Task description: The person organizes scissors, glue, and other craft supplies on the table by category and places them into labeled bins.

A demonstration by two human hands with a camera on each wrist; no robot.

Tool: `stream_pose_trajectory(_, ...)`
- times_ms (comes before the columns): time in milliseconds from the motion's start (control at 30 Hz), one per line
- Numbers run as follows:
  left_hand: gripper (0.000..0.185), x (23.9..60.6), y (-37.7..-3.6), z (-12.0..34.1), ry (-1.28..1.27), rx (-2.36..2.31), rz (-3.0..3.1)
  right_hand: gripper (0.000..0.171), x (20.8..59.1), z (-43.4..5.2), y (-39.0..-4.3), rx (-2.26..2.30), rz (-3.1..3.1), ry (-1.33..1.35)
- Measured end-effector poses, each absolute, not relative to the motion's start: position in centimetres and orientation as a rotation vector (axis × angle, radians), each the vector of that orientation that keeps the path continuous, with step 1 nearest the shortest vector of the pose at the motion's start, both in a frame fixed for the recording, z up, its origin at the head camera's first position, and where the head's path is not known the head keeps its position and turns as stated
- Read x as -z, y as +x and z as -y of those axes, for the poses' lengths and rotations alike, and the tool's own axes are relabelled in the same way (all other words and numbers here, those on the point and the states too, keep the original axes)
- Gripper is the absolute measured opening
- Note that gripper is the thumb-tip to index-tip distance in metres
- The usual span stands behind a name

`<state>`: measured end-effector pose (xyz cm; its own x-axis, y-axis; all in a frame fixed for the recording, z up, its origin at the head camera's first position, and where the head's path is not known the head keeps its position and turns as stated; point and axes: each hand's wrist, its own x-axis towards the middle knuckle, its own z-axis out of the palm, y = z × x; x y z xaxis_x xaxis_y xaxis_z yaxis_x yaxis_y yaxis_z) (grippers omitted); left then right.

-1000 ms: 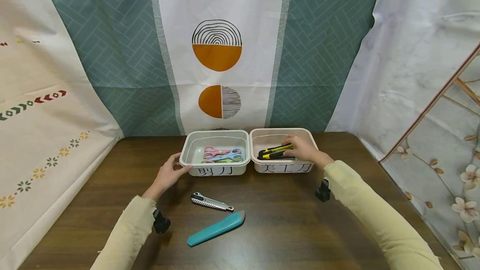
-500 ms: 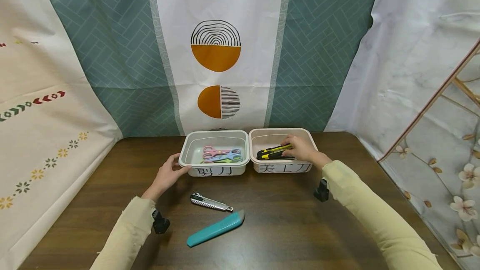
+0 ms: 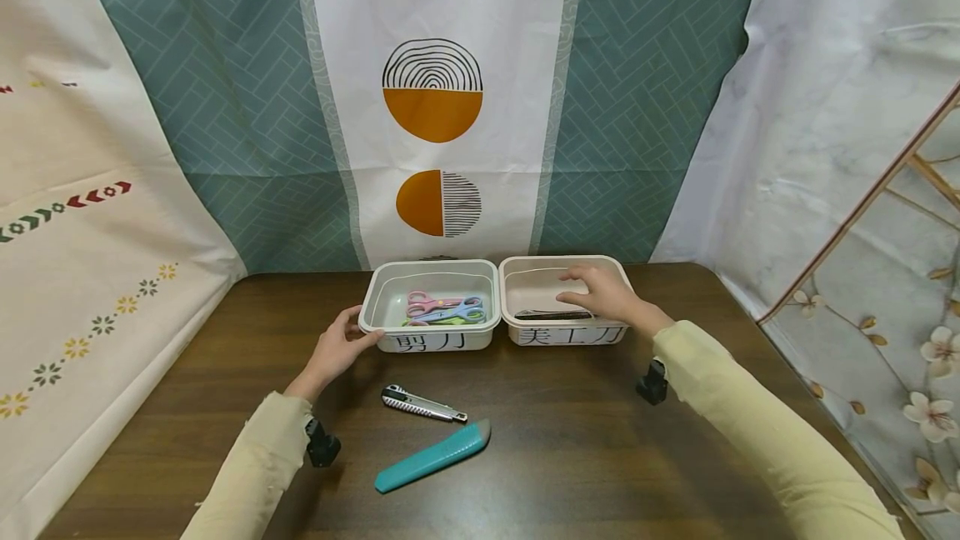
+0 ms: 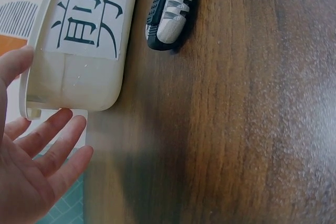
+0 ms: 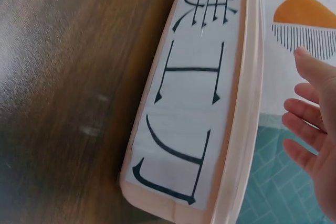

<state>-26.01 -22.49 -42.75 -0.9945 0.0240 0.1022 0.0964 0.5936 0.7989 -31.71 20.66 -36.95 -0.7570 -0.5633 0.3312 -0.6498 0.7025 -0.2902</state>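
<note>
My left hand is at the left end of a pale grey bin. In the left wrist view its thumb touches the rim and its fairly straight fingers lie against the end wall. Pink scissors and blue scissors lie in that bin, with something green under them. My right hand hovers over the beige bin, thumb and fingers spread with nothing between them. A dark utility knife shows low in the beige bin, partly hidden by the front wall.
On the brown table, in front of the bins, lie a silver-and-black utility knife and a larger teal box cutter. Both bins carry labels on their front walls. A patterned cloth hangs behind the table.
My right hand has let go of a yellow-and-black utility knife in the beige bin, and its fingers have spread. That knife has dropped out of sight. The left hand has stayed put.
</note>
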Motion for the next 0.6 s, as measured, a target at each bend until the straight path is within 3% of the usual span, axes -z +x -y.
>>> stream_pose_trajectory(600,0.068,42.7,-26.0,22.6,-0.117,1.363,2.738,0.042,37.1,-17.9,-28.5,-0.743,2.627,1.161)
